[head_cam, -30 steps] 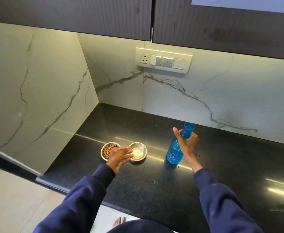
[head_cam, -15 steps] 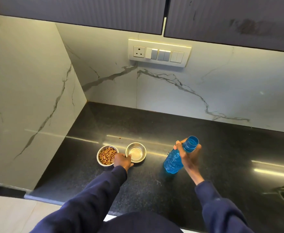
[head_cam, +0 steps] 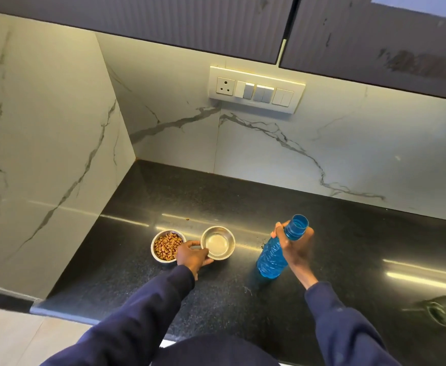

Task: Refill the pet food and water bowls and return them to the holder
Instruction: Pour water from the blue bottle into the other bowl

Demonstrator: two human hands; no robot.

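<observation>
Two bowls sit side by side on the tabletop (head_cam: 243, 194) — the food bowl (head_cam: 166, 245) left, the water bowl (head_cam: 218, 241) right, nearly touching. The left hand (head_cam: 192, 256) rests at their near edges, between them. The bottle (head_cam: 277, 250) stands tilted, well right of the bowls, in the right hand (head_cam: 294, 245). A switch panel (head_cam: 254, 89) hangs on the far wall.

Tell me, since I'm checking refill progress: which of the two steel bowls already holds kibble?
The left bowl, nearer the side wall, is full of brown kibble. The right bowl, whose rim the left hand touches, shows no kibble.
</observation>
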